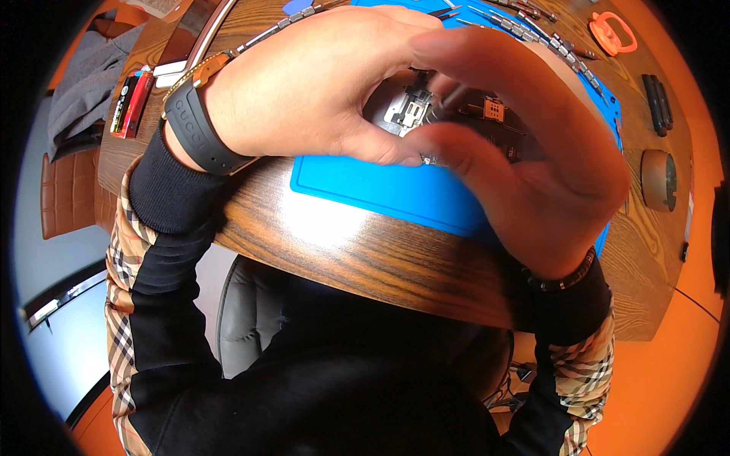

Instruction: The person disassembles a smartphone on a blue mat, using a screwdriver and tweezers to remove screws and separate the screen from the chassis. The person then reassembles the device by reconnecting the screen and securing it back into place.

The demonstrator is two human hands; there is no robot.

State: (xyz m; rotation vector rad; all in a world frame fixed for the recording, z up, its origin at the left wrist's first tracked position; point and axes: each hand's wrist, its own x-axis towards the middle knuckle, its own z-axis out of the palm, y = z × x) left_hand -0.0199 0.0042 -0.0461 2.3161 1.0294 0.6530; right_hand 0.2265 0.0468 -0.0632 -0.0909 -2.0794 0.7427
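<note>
One circuit board (493, 110) is held over a blue mat (357, 185), the left hand (312, 91) clasping its left side, presumably for steadiness, the right hand (561, 178) arched, its grip indiscernible.

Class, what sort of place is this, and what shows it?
Probably an electronics repair workspace: an exposed circuit board, a blue mat and a row of slim metal tools suggest it.
</note>
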